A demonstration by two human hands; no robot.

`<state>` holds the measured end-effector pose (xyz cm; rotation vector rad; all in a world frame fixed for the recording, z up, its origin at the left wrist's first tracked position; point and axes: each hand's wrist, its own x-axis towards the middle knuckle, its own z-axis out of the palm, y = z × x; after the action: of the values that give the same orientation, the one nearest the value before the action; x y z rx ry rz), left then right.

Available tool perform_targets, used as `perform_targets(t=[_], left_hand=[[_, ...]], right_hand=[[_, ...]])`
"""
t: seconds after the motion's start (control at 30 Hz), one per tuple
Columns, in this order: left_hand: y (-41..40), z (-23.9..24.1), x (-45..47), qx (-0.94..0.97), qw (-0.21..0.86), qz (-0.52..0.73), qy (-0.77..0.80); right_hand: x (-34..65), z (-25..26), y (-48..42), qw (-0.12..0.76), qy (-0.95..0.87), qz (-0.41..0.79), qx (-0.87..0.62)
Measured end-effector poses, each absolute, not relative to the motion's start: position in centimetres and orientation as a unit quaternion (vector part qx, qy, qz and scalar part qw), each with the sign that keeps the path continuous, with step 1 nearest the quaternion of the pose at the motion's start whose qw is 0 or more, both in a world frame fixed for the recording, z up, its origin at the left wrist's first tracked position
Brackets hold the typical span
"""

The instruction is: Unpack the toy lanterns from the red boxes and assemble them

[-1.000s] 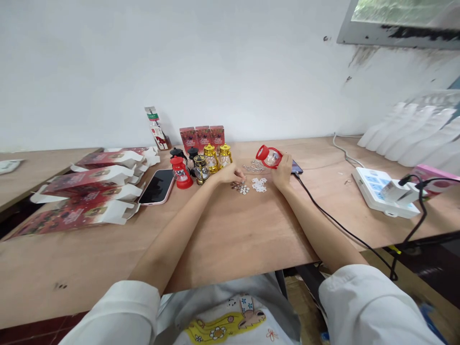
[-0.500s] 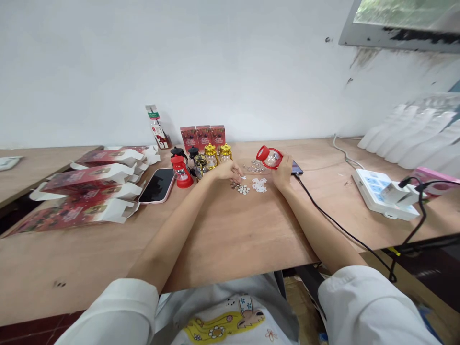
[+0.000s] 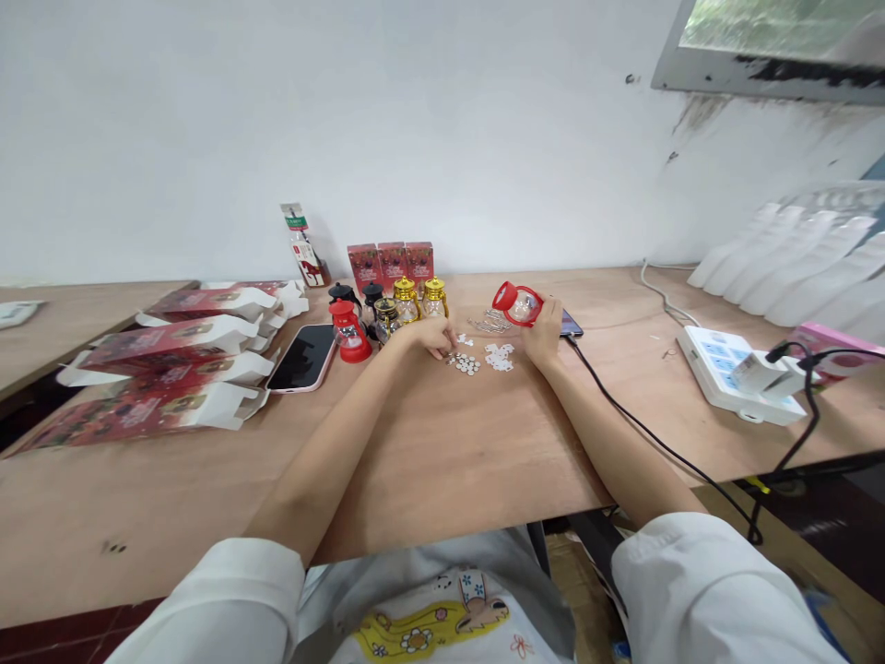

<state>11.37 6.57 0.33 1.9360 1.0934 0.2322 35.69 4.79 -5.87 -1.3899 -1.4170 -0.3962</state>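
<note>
My right hand is closed around a small red lantern with a clear middle, tilted on its side above the table. My left hand is down at the tabletop, its fingers drawn together at the left edge of some small round discs. Whatever is between those fingertips is too small to make out. A few small white pieces lie just right of the fingertips, with a pile of flat white pieces further right. Behind them is a heap of thin metal wire parts.
Left of my left hand stand a red lantern, black lanterns and gold lanterns. A phone and open red cartons lie further left. A power strip and black cable are at right.
My left hand has moved slightly left and down, uncovering the small white pieces beside the discs. My right hand and its lantern have stayed almost where they were.
</note>
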Motion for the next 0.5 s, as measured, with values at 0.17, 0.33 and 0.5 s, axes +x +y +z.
perform_targets(t=[0.17,0.33,0.5], left_hand=[[6.7,0.1,11.7,0.775,0.461,0.082,0.424],[7.5,-0.3,10.9,0.794,0.407,0.116,0.437],[7.8,-0.9,10.7,0.829,0.311,0.173,0.432]], right_hand=[[35.6,-5.8,4.6,0.530,-0.598,-0.162,-0.578],[35.2,-5.6,4.3,0.505,-0.608,-0.162,-0.592],[35.0,-5.6,4.1,0.464,-0.617,-0.183,-0.609]])
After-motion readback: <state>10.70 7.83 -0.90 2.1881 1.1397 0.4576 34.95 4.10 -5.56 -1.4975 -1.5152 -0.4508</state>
